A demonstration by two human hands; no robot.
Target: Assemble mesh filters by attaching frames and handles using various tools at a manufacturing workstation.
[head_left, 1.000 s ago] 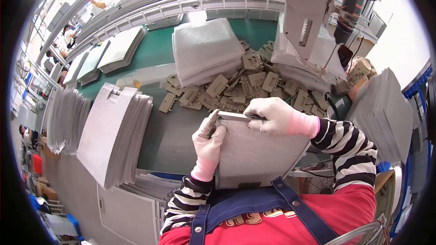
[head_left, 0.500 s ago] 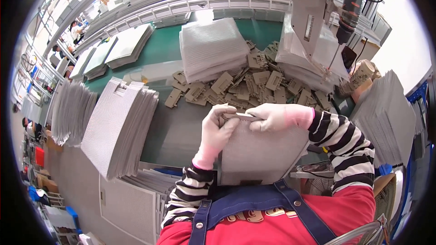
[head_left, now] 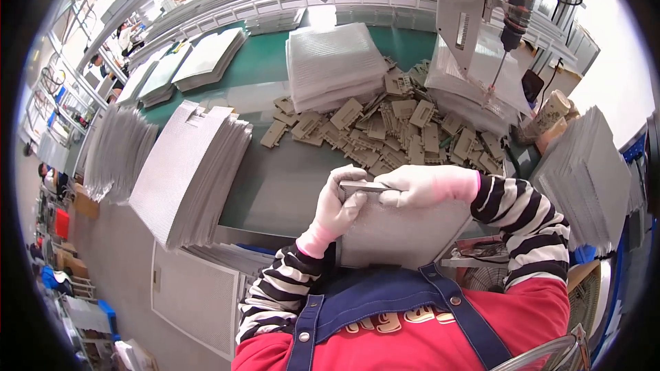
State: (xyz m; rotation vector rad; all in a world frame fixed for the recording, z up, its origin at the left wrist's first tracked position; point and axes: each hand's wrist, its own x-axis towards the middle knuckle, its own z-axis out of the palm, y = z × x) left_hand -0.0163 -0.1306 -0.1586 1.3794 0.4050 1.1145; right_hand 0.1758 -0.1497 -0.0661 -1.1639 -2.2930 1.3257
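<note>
In the head view, the white-gloved left hand with a pink cuff (head_left: pixel 337 209) and the matching white-gloved right hand (head_left: pixel 421 186) each have a closed grip on a thin grey strip (head_left: pixel 361 186) — one at either end — along the top edge of a grey rectangular textured panel (head_left: pixel 409 230). The panel slopes toward the torso, beside the green-topped table (head_left: pixel 275 189); beige plastic pieces (head_left: pixel 376 127) lie heaped beyond.

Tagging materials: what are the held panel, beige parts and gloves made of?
Panel: likely metal mesh, matte silver-grey, judging by its finely textured face. Beige parts: probably moulded plastic, dull, uniformly coloured with notched edges. Gloves: seemingly soft fabric, matte, close-fitting; coating unclear.
</note>
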